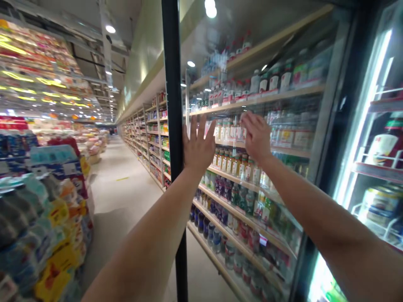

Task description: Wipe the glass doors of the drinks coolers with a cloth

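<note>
A tall glass door (pixel 283 176) with a black frame (pixel 172 84) stands swung out in front of me. My left hand (pixel 199 144) lies with its fingers spread against the glass, beside the frame's left upright. Further right, my right hand (pixel 256 136) is at the same pane, with its fingers bent and drawn together. Whether anything thin is between those fingers I cannot make out. Through the pane, bottles (pixel 234 165) stand in rows on shelves, partly covered by my hands and by reflections on the glass.
On the right is a lit cooler (pixel 382 147) with drinks on wire racks. Stacked packs of bottles and yellow bags (pixel 59 235) border the aisle (pixel 121 184) on the left. Long stocked shelves (pixel 151 134) run into the distance beyond the door.
</note>
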`<state>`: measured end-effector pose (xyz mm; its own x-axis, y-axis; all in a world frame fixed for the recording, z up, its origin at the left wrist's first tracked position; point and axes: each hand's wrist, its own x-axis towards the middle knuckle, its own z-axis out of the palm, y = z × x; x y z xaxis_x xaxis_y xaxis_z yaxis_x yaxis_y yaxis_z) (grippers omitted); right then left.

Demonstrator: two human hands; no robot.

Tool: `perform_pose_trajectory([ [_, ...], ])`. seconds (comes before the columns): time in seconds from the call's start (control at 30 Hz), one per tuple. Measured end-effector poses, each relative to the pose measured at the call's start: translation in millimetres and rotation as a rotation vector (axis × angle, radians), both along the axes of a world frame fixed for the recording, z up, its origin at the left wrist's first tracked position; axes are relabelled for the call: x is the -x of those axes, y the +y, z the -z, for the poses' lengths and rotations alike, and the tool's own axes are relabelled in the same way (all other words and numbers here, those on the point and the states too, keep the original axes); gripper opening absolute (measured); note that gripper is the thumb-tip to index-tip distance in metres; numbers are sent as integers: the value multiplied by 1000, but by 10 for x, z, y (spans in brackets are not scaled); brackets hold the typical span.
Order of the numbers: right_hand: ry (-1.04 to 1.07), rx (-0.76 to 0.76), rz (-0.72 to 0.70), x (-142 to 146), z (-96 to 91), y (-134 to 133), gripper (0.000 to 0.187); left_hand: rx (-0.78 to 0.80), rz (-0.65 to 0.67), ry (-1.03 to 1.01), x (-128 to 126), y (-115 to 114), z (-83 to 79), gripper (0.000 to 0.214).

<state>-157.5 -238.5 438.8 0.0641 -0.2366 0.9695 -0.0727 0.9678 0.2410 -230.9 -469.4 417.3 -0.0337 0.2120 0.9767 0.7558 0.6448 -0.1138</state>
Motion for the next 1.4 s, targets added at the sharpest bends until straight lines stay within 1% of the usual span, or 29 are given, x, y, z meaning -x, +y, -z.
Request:
perform_pose_trajectory([
  [0.07,173,133,-6,23,-139,183,62,-30,37,69,51,7,14,72],
  [0.1,227,168,-5,33,-173,232,61,-44,69,106,77,11,20,71],
  [0.13,240,164,0,43,-179,244,61,-55,99,137,100,15,23,72],
  [0.17,209,121,9,53,-165,225,60,-62,123,158,118,18,24,72],
  [0.23,45,-43,17,64,-135,151,60,-65,143,162,132,22,17,71],
  [0.27,-37,-107,14,63,-150,128,61,-63,139,147,128,23,10,69],
  [0.3,-96,-135,10,60,-197,129,61,-58,129,126,118,25,2,66],
  [0.33,-123,-119,10,55,-274,153,61,-55,116,101,105,26,-6,63],
  [0.37,-116,-61,15,52,-373,194,61,-52,101,81,92,28,-13,60],
  [0.43,-46,108,47,68,-575,266,61,-52,72,67,80,33,-21,56],
  [0.47,-8,172,67,90,-649,270,61,-55,59,75,83,36,-22,55],
  [0.5,20,194,82,122,-695,241,61,-59,47,86,91,39,-21,55],
  [0.53,25,166,88,159,-714,180,62,-62,38,97,105,41,-19,56],
  [0.57,5,90,88,199,-716,97,62,-63,28,106,121,43,-15,56],
  [0.63,-97,-126,81,270,-726,-83,61,-61,12,116,158,44,-10,56],
  [0.67,-150,-204,84,294,-760,-152,60,-58,9,117,177,44,-8,56],
  [0.7,-192,-242,92,310,-819,-194,60,-56,8,119,195,43,-8,56],
  [0.73,-212,-234,101,316,-898,-209,60,-55,12,121,213,42,-8,56],
  [0.8,-193,-122,109,310,-1061,-189,60,-55,41,111,250,41,-11,56],
  [0.87,-163,-15,101,293,-1127,-182,60,-57,78,97,284,41,-13,56],
  [0.93,-200,-13,88,269,-1032,-270,61,-57,99,86,308,41,-11,60],
  [1.0,-274,-74,62,226,-825,-457,64,-54,81,86,320,38,-5,63],
  [1.07,-310,-104,17,166,-607,-683,66,-29,42,89,325,32,1,61],
  [1.13,-317,-74,-33,103,-452,-874,70,24,10,88,332,25,2,57],
  [1.2,-357,-51,-89,46,-370,-971,77,95,-5,80,341,16,-3,54],
  [1.27,-447,-89,-153,-27,-341,-923,87,153,-11,74,347,6,-9,55],
  [1.3,-497,-125,-166,-78,-340,-831,90,170,-11,75,348,0,-11,55],
  [1.37,-547,-172,-112,-216,-355,-501,88,181,1,87,344,-11,-6,59],
  [1.4,-531,-168,-31,-299,-368,-273,81,180,15,96,342,-14,2,63],
])
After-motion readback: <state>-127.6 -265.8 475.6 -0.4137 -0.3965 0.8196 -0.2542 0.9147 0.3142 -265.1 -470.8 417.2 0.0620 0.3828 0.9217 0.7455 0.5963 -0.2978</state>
